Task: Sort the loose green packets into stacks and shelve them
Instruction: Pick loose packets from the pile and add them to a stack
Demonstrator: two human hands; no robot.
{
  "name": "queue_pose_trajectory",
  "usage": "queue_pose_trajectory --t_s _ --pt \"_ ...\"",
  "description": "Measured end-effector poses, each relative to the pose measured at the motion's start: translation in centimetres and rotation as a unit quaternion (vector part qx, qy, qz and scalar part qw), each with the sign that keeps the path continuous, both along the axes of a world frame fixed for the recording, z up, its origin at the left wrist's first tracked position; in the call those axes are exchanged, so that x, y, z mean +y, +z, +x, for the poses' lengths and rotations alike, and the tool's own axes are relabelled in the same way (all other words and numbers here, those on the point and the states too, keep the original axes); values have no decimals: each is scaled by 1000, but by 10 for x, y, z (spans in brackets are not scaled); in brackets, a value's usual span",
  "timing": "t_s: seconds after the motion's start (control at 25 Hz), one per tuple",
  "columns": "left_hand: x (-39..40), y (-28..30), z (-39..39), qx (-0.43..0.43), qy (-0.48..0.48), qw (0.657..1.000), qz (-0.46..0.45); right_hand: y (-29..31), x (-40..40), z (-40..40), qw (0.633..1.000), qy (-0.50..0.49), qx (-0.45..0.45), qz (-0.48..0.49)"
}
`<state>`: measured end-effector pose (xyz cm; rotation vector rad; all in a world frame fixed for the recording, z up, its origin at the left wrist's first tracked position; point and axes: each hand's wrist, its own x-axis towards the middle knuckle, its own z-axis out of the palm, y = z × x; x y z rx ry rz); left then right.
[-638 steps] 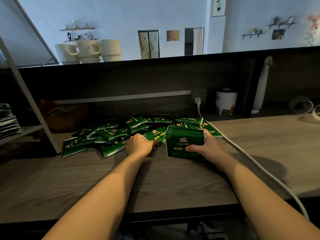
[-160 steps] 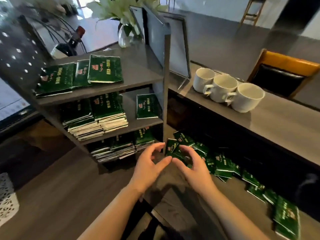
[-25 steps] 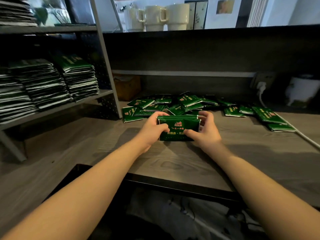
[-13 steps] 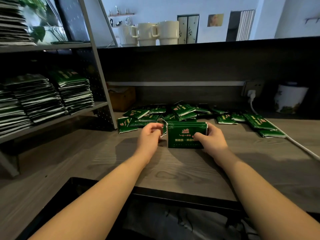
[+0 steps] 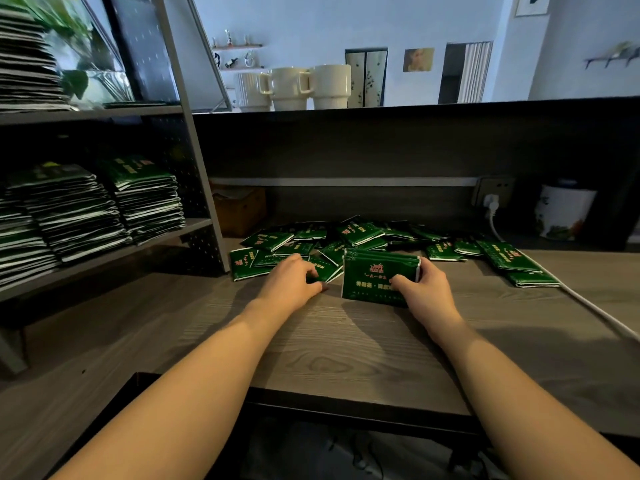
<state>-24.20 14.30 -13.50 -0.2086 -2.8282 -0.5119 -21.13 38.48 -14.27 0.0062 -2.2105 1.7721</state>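
Note:
A small stack of green packets point(image 5: 372, 278) stands on edge on the wooden counter point(image 5: 329, 351). My right hand point(image 5: 424, 289) grips its right end, thumb on the front face. Just left of it, my left hand point(image 5: 291, 282) lies over the near edge of the loose green packets point(image 5: 360, 233), fingers curled onto one loose packet point(image 5: 323, 270). More loose packets point(image 5: 509, 256) lie scattered toward the right. Finished stacks of packets point(image 5: 145, 199) sit on the metal shelf unit point(image 5: 194, 225) at the left.
A white power cable point(image 5: 595, 308) runs from a wall socket point(image 5: 493, 192) across the counter's right side. A white jar point(image 5: 562, 216) stands at the back right and a brown box point(image 5: 239, 209) behind the pile. Three mugs point(image 5: 294, 88) sit on the upper ledge.
My left hand has let go of the stack and moved left onto a loose packet. My right hand now holds the stack alone, a little further right.

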Motion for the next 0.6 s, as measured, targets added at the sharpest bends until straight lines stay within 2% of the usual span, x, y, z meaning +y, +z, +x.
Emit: queue_pose_trajectory --t_s 0.2,0.32,0.44,0.52,0.6 --pt "4 -1 2 39 -62 994 -78 3 0 0 1000 -11 0 22" --pt "9 2 11 60 -123 987 -81 3 1 0 999 -28 6 30" --pt "10 4 25 44 -137 989 -27 3 7 2 998 -65 6 22" --pt "2 7 28 29 -132 989 53 5 10 3 997 -73 3 14" --pt "-15 8 27 -18 -113 989 96 5 11 5 998 -62 -1 8"
